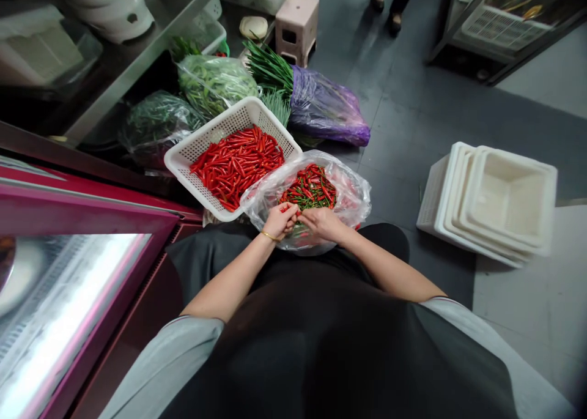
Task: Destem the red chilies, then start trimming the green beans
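My left hand [280, 221] is closed with its fingertips pinched round a red chili pepper, of which only a little shows. Meeting it fingertip to fingertip, my right hand [322, 224] is also pinched at the pepper; its exact hold is too small to make out. Both hands are over the near side of a clear plastic bag [355, 189] that lies open at my lap. Inside are red chili peppers with green stems [314, 186]. Beyond my left hand, a white perforated basket [188, 152] holds a heap of red chilies [241, 162] with no green stems visible.
Bagged greens [217, 82] and green stalks in a purple bag [328, 104] lie behind the basket. A plastic stool [298, 21] stands farther back. Stacked white baskets [509, 192] are at right. A glass-fronted cabinet [92, 272] flanks my left. Another person's legs [392, 3] show at the top.
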Tool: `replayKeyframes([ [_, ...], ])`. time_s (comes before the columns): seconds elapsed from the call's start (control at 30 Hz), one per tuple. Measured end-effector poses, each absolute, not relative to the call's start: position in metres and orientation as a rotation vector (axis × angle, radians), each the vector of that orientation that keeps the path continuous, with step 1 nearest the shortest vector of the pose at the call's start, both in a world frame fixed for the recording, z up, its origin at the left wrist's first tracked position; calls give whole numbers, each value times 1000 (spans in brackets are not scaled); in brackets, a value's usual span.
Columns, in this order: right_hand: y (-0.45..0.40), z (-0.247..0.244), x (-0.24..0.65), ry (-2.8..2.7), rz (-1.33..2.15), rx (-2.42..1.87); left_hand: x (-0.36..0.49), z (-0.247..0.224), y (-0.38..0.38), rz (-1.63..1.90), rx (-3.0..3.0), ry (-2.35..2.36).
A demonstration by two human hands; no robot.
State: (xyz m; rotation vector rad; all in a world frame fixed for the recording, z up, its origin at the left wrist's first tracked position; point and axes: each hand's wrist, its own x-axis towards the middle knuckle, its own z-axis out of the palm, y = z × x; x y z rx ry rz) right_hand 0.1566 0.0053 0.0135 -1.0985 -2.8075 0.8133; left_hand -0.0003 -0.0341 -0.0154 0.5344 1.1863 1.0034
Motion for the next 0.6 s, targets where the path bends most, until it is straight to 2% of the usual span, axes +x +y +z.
replayKeyframes([
  [0.13, -11, 18, 170, -3192, 882, -777, -21, -15, -47, 856, 785, 1147],
  [0.27, 14, 2, 167, -3161, 535, -1190, -50, -14, -37, 1066, 494, 1093],
  [0.37, 36, -13, 150, -3218, 394, -1295, -62, -13, -29, 1090, 346, 976],
  [0.47, 46, -12, 140, -3156, 437, -1331, -54, -14, -29, 1052, 397, 1058],
  [0.6, 44, 9, 147, -2772, 620, -1255, -24, -18, -30, 883, 838, 1326],
])
